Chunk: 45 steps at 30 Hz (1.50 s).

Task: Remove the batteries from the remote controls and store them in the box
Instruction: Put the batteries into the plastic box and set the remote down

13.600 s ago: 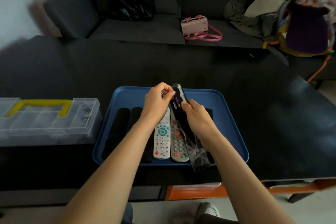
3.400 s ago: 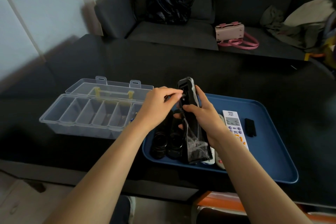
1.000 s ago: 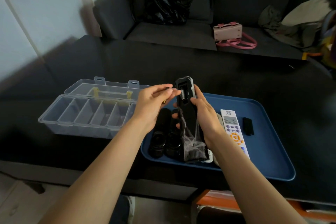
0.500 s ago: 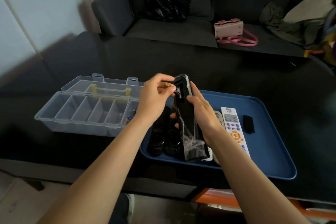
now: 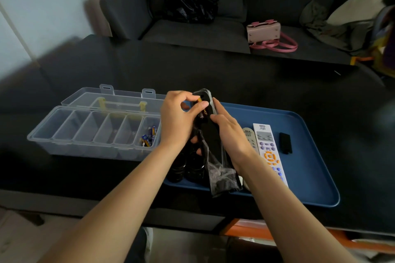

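An open clear box (image 5: 94,132) lay left of the hands, nearer the left. The right hand (image 5: 230,134) gripped an upright black remote (image 5: 210,132). The left hand (image 5: 177,117) pinched a battery (image 5: 200,106) at its top.

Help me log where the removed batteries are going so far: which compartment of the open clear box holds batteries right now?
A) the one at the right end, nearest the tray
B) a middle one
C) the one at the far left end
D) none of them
A: the batteries lie in the rightmost compartment of the clear box, next to the blue tray; the other compartments look empty.
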Motion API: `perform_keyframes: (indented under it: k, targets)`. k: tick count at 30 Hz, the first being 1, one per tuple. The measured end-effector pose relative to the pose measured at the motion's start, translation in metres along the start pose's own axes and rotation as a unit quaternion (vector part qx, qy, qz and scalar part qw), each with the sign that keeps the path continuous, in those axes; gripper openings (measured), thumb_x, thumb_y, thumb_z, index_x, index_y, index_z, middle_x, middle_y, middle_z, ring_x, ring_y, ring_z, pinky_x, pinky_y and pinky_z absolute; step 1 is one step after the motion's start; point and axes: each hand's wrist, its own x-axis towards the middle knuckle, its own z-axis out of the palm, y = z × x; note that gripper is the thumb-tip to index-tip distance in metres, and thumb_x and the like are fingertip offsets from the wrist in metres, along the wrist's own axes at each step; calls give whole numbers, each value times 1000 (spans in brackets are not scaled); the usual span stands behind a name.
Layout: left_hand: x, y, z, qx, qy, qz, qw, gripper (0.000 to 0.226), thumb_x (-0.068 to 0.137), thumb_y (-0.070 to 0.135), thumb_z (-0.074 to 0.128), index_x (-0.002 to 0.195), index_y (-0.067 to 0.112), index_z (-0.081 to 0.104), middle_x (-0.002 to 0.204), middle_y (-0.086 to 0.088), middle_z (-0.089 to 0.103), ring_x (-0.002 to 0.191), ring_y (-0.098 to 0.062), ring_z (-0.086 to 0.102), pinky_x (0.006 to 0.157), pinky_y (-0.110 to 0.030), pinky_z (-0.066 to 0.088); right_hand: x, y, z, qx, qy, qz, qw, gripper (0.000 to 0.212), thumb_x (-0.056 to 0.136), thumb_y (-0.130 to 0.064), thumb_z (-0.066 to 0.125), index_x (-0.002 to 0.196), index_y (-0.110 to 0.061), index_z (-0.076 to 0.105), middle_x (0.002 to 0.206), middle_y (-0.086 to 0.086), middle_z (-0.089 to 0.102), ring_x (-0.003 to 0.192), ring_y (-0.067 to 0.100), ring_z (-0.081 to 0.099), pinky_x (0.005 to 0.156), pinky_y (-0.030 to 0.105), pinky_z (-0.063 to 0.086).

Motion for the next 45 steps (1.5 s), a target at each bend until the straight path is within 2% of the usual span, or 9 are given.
perform_keyframes:
  k: [7,12,18,21,25,29,36,41,45]
  targets:
    - [-7,-1,8,24,13,78,997,15,81,22,69,91,11,67,98,6,52,93,-11,53,81,-15,41,-2,-3,3,-9,9,-29,1000,48,98,-6,24,125,-36,51,91,22,60,61,27,59,49,37,53]
    - [-10,-2,12,55,1,98,994,22,87,28,55,94,9,64,107,-3,55,95,-12,50,80,-6,34,-3,-4,3,-30,34,-38,998,49,99,-7,25,140,-32,39,87,14,60,55,23,60,42,35,53]
    - [-16,3,13,137,-67,161,975,49,84,23,27,113,9,64,121,-3,56,103,-22,51,85,-45,45,-4,-2,-8,-50,71,-52,995,48,100,-8,26,143,-25,36,83,11,60,50,19,61,40,32,51]
    - [-20,5,20,161,-95,187,964,49,85,21,26,115,10,64,120,-1,58,101,-17,47,81,-47,46,-10,-1,-15,-64,84,-58,993,47,99,-6,25,140,-23,40,85,12,60,51,17,60,40,32,51]
    - [-26,11,35,162,-105,201,960,35,85,6,45,114,8,64,113,-3,60,97,-23,54,77,-47,48,-11,4,-31,-140,138,-55,979,51,96,-10,28,145,-23,33,99,11,65,76,21,64,59,37,56]
    - [-30,21,49,142,-172,154,963,44,83,-7,50,123,10,59,126,-3,53,117,-24,46,96,-43,39,-18,4,-48,-190,184,-46,963,55,97,-12,29,150,-27,23,104,4,64,91,18,63,84,38,54]
    - [-33,51,109,112,-272,84,952,49,84,-12,41,123,13,58,130,-5,51,122,-19,44,101,-30,36,-44,-8,-110,-218,275,-23,936,56,99,-25,39,148,-41,16,105,-6,61,91,19,63,89,44,51]
    - [-32,58,152,255,-394,95,878,38,89,6,44,121,21,58,134,-8,51,124,-27,45,99,-42,40,-54,-8,-141,-115,283,33,952,57,100,-21,27,150,-39,9,138,14,48,101,28,59,71,41,54]
    - [-43,62,170,316,-491,154,797,39,91,28,52,129,26,50,145,-3,39,129,-25,39,105,-43,34,-63,-5,-160,-103,275,62,954,60,100,-18,27,150,-36,-2,151,12,31,126,31,45,100,51,44]
